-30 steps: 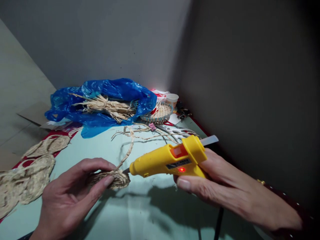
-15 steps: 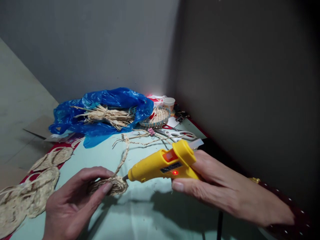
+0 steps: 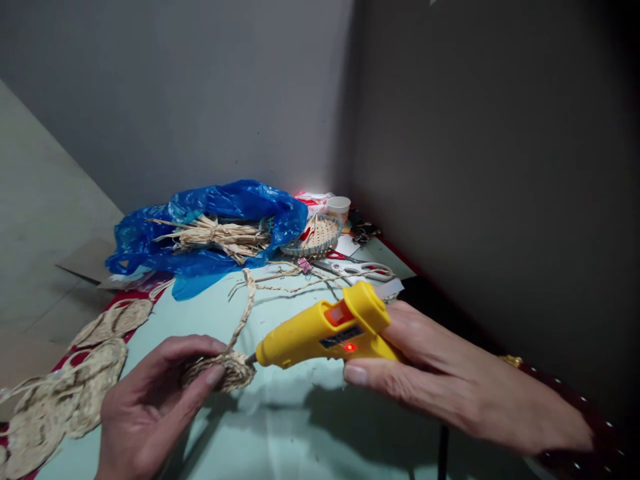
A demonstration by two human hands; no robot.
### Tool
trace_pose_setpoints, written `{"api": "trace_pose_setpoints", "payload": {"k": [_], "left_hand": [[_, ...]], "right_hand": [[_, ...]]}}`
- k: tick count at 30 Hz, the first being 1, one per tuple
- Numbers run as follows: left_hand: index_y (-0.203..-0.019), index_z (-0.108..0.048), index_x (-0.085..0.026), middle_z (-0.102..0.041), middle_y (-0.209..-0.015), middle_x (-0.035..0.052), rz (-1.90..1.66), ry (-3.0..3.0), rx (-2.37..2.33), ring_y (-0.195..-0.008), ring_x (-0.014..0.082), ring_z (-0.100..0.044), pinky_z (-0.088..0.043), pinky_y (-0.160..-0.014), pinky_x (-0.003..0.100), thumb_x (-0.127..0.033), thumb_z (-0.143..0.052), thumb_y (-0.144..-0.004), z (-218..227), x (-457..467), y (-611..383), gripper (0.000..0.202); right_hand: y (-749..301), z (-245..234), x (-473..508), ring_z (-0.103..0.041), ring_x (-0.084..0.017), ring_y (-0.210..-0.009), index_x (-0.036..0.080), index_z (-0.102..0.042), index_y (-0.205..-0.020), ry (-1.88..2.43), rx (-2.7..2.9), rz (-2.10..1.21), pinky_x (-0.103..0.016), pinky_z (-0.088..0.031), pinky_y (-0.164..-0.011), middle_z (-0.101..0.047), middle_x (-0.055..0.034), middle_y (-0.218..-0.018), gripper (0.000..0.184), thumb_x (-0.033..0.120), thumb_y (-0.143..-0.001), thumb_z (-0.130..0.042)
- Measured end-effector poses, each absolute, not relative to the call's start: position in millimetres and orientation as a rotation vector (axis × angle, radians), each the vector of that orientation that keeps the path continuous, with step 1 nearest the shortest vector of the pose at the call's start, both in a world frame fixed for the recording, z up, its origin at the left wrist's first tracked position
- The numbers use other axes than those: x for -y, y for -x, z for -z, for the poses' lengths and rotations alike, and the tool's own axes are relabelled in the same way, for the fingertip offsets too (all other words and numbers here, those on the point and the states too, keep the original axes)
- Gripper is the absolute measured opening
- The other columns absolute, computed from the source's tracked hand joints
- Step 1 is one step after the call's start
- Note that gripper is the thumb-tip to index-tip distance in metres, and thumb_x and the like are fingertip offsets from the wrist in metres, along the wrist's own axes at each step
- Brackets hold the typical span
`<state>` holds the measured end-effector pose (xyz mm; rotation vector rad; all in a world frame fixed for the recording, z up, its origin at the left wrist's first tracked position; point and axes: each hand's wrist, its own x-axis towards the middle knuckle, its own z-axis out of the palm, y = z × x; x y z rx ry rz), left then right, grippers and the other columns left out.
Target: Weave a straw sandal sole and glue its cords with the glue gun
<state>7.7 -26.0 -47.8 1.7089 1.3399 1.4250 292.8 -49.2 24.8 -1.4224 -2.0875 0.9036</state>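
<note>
Between the thumb and fingers of my left hand (image 3: pixel 155 400) is a coil of braided straw (image 3: pixel 235 373), pinched at its left side. From the coil's top a loose tail of straw braid (image 3: pixel 245 310) runs up and away across the table. My right hand (image 3: pixel 430 373) is closed around the grip of a yellow hot glue gun (image 3: pixel 310 333), whose red light is lit and which has a clear glue stick (image 3: pixel 389 289) at its back. The gun's dark nozzle (image 3: pixel 251 359) is at the coil's right edge and seems to touch it.
Finished straw coils (image 3: pixel 65 407) lie along the table's left edge. At the back sit a blue plastic bag (image 3: pixel 240 193) with a bundle of dry straw (image 3: pixel 220 237), a small woven basket (image 3: pixel 317 237), a paper cup (image 3: pixel 339 205) and scissors (image 3: pixel 357 268). Walls close off the back and right.
The view has shifted slightly, so the table things sit a little to the right. Both hands, the coil and the glue gun keep nearly the same positions relative to each other.
</note>
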Motion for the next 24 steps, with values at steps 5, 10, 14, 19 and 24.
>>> {"api": "trace_pose_setpoints", "payload": {"k": [5, 10, 14, 19, 24], "left_hand": [[-0.085, -0.074, -0.03, -0.073, -0.086, -0.0045, -1.436, -1.63, -1.349, -0.072, 0.0129, -0.068, -0.058, -0.066, 0.015, -0.025, -0.074, -0.079, 45, 26, -10, 0.007], [-0.081, -0.076, -0.03, -0.074, -0.079, -0.0039, -1.465, -1.639, -1.358, -0.067, 0.0157, -0.07, -0.061, -0.061, 0.018, -0.025, -0.078, -0.074, 39, 26, -12, 0.009], [-0.083, -0.075, -0.032, -0.073, -0.081, -0.0034, -1.457, -1.63, -1.341, -0.067, 0.0162, -0.07, -0.062, -0.061, 0.019, -0.027, -0.077, -0.076, 39, 25, -11, 0.009], [-0.085, -0.074, -0.029, -0.073, -0.081, -0.0032, -1.455, -1.558, -1.312, -0.069, 0.0131, -0.07, -0.059, -0.063, 0.016, -0.025, -0.076, -0.078, 41, 25, -10, 0.008], [-0.084, -0.074, -0.029, -0.074, -0.08, -0.0053, -1.471, -1.425, -1.3, -0.068, 0.0104, -0.068, -0.056, -0.061, 0.012, -0.028, -0.081, -0.074, 39, 25, -15, 0.012]], "right_hand": [[-293, -24, 50, -0.062, -0.022, -0.082, 0.021, -0.065, -0.083, 1.407, 2.093, -0.894, -0.035, -0.053, -0.073, -0.066, -0.0041, -0.087, 0.039, 0.053, -0.095, -0.048], [-294, -22, 50, -0.061, -0.022, -0.079, 0.021, -0.063, -0.08, 1.431, 2.089, -0.881, -0.035, -0.053, -0.071, -0.065, -0.0042, -0.086, 0.045, 0.06, -0.094, -0.045], [-293, -21, 51, -0.062, -0.022, -0.08, 0.021, -0.06, -0.078, 1.475, 2.081, -0.909, -0.036, -0.054, -0.071, -0.065, -0.0047, -0.088, 0.047, 0.063, -0.093, -0.045], [-293, -18, 54, -0.062, -0.022, -0.082, 0.022, -0.057, -0.076, 1.479, 2.072, -0.915, -0.036, -0.054, -0.073, -0.065, -0.0042, -0.09, 0.044, 0.061, -0.094, -0.046], [-294, -11, 53, -0.061, -0.021, -0.074, 0.024, -0.052, -0.069, 1.416, 2.063, -0.834, -0.034, -0.055, -0.068, -0.064, -0.0022, -0.081, 0.045, 0.062, -0.093, -0.047]]}}
